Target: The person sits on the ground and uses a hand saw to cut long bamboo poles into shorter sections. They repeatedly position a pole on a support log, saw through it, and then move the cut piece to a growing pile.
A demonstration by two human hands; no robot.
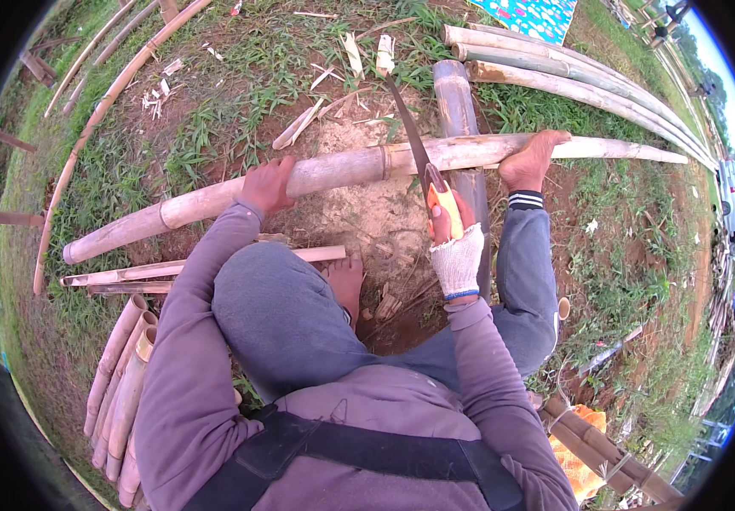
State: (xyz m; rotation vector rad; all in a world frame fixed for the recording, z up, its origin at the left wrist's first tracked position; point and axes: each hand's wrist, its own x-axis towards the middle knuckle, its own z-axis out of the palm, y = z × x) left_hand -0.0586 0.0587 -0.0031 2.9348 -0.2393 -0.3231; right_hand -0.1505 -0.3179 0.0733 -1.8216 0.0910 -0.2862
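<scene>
A long pale bamboo pole lies slantwise before me, crossing over a darker bamboo length. My left hand, bare, is closed round the pole left of its middle. In a white knitted glove with bare fingertips, my right hand grips the orange handle of a handsaw. Its dark, slightly curved blade points away from me and crosses the pole near a node. Whether the teeth touch the bamboo I cannot tell. My bare right foot presses on the pole to the right of the saw.
Several long bamboo poles lie at the far right. Split bamboo strips rest below the pole's left end. Cut bamboo pieces are piled at my left. Shavings litter the grass. An orange cloth lies at lower right.
</scene>
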